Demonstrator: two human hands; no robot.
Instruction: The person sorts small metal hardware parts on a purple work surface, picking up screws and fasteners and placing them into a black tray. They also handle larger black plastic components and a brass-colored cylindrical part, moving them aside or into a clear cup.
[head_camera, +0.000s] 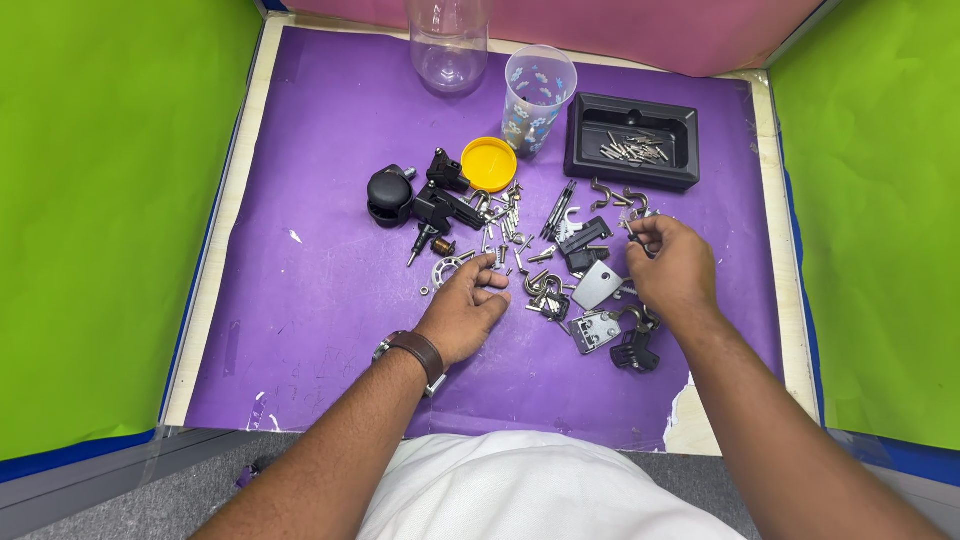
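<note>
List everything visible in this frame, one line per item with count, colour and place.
mat: one, purple, covering the work surface.
side walls: two, green, left and right.
jar: one, clear, far edge.
cup: one, clear with a printed pattern, right of the jar.
tray: one, black, far right, holding small silver screws.
lid: one, yellow, in front of the cup.
caster wheel: one, black, left of the pile.
loose hardware: many, silver and black, mat centre.
metal plates: two, grey, near the right hand.
wristwatch: one, brown strap, left wrist.
left hand: fingers on small parts.
right hand: pinching a small metal piece.
</note>
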